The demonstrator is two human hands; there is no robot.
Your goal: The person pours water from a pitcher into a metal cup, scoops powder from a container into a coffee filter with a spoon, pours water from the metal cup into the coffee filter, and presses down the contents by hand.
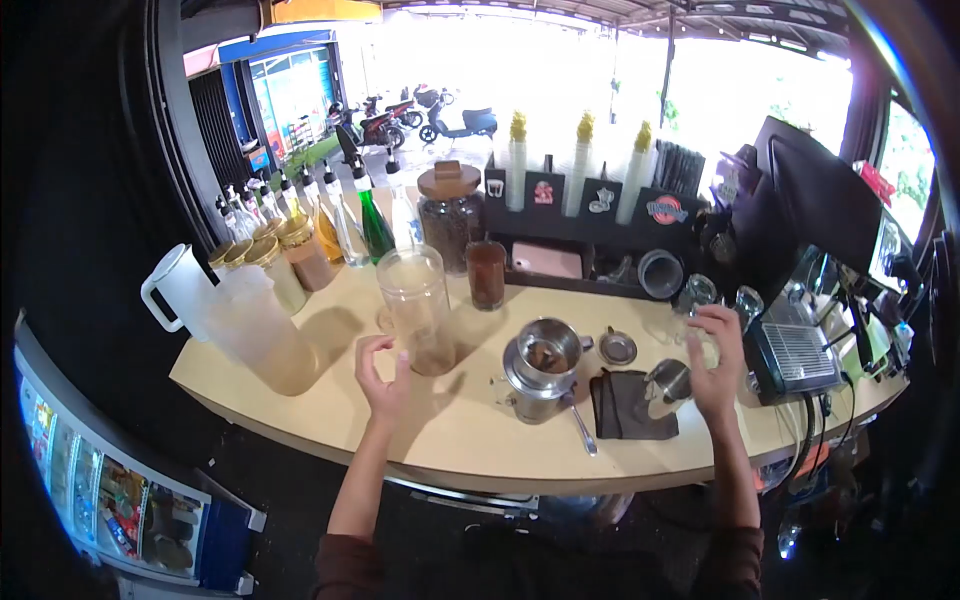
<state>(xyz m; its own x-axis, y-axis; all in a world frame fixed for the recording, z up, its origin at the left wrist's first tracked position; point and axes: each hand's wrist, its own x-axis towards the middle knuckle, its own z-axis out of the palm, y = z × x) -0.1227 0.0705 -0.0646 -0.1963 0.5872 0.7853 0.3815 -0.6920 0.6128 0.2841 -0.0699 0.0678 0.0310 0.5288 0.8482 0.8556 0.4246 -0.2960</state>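
Note:
My left hand (382, 378) is raised over the counter with thumb and fingers apart and nothing in it. Just behind it stands a tall clear plastic container (415, 300); I cannot tell whether they touch. My right hand (716, 362) hovers at the right, fingers parted and curved, also holding nothing visible. Near it, a small metal cup (671, 379) is by a folded dark cloth (632, 408). Between my hands is a metal coffee drip filter (546, 352) with brown grounds inside, set on a metal vessel. A spoon (583, 428) and a small round metal lid (618, 347) lie beside it.
Frosted pitchers (250, 325), lidded jars (305, 255) and several pump bottles stand at the left. A jar of coffee beans (452, 220) and a glass of brown drink (487, 275) are behind. A black organizer (600, 215) holds cups. A machine (795, 355) stands right.

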